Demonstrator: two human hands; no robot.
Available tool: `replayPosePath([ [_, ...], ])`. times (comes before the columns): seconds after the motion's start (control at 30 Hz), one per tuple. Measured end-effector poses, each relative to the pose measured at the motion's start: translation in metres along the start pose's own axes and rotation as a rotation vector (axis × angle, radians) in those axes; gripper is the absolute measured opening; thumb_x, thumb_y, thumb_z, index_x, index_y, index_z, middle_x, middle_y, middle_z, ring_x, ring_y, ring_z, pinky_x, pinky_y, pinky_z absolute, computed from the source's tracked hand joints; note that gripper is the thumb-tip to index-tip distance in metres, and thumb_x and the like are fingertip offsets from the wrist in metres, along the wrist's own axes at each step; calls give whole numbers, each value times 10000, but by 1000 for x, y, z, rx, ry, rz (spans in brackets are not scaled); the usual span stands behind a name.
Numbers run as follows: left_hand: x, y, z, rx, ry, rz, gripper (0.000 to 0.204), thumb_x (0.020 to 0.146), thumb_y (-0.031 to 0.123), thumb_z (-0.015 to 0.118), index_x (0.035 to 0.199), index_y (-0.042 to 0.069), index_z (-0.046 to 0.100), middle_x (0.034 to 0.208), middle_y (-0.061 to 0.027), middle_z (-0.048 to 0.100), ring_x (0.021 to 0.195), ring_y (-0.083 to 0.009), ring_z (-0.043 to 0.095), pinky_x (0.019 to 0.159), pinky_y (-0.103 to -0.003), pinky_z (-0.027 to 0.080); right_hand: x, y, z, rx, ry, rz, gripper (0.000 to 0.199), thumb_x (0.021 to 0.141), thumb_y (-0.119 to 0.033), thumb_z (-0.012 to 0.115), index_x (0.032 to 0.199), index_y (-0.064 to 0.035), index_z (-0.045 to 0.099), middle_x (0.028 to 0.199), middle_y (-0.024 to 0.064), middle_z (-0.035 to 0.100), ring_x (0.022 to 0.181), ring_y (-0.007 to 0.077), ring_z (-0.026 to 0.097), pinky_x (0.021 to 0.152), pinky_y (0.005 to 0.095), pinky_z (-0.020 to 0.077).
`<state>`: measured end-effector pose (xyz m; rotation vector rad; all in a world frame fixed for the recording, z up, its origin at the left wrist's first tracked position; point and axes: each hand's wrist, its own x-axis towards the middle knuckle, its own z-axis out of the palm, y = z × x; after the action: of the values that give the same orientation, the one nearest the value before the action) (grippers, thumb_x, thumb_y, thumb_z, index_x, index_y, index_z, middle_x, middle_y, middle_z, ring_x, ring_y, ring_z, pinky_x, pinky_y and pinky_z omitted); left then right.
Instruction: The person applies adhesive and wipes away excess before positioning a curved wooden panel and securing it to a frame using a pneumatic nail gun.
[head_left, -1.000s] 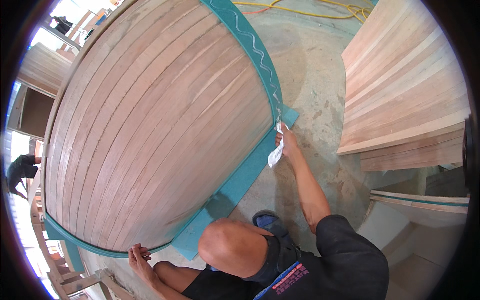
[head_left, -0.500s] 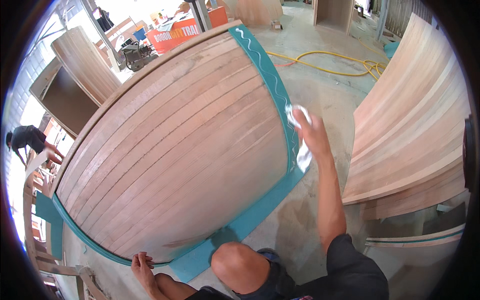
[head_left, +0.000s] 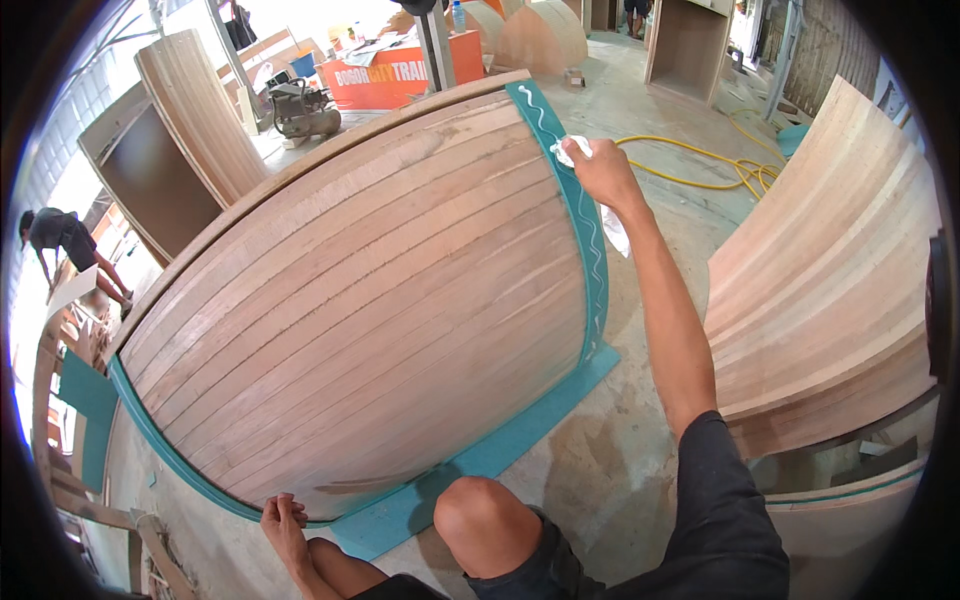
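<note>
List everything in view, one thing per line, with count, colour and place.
curved slatted panel: one, pale wood, centre, lying on the floor
rim: one, teal with a white wavy line, along the panel's right edge
board: one, teal, flat on the floor under the panel's near end
second curved panel: one, pale wood, right
hose: one, yellow, on the floor top right
compressor: one, dark, top left
cabinet: one, wooden, top
orange sign: one, top centre
other person: one, dark clothes, far left, bending
pouch: one, white, in the right hand on the rim
knee: one, bottom centre
left hand: on the panel's near edge
right hand: gripping the pouch
</note>
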<state>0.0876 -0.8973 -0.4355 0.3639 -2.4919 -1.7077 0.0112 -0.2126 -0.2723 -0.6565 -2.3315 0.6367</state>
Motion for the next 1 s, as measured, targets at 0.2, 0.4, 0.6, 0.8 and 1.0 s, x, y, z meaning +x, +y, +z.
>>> replayPosePath([
  [0.2, -1, 0, 0, -13, -26, 15, 283, 1019, 282, 574, 902, 35, 648, 697, -20, 616, 568, -70, 525, 511, -214, 392, -16, 14, 0, 110, -3, 32, 604, 972, -474, 557, 921, 118, 668, 879, 359, 652, 914, 476, 662, 793, 495, 512],
  [0.4, -3, 5, 4, 20, -33, -2, 296, 1025, 308, 570, 910, 50, 656, 697, -15, 618, 572, -73, 541, 515, -216, 409, -36, 30, 5, 101, 78, 36, 513, 985, -466, 543, 991, 18, 712, 939, 287, 691, 944, 458, 662, 803, 485, 516],
  [0.6, -4, 6, 6, 14, -34, 11, 304, 1027, 283, 566, 902, 21, 655, 706, -24, 621, 581, -73, 533, 524, -215, 396, -64, 44, 6, 99, 29, 51, 484, 996, -465, 524, 1036, -26, 723, 862, 256, 699, 885, 455, 665, 765, 496, 508],
  [0.8, -5, 7, 9, 33, -42, 29, 300, 1029, 284, 568, 909, 24, 656, 711, -24, 623, 582, -75, 536, 527, -216, 401, -90, 60, 14, 150, 79, 77, 540, 1001, -484, 509, 1016, 19, 704, 868, 269, 687, 884, 463, 654, 767, 487, 503],
  [1.0, -6, 6, 11, 22, -61, 37, 288, 1028, 275, 571, 918, 24, 656, 711, -25, 623, 585, -75, 538, 530, -219, 404, -132, 88, 23, 216, 7, 121, 507, 1007, -453, 519, 1054, 18, 701, 904, 250, 698, 899, 428, 679, 779, 444, 506],
])
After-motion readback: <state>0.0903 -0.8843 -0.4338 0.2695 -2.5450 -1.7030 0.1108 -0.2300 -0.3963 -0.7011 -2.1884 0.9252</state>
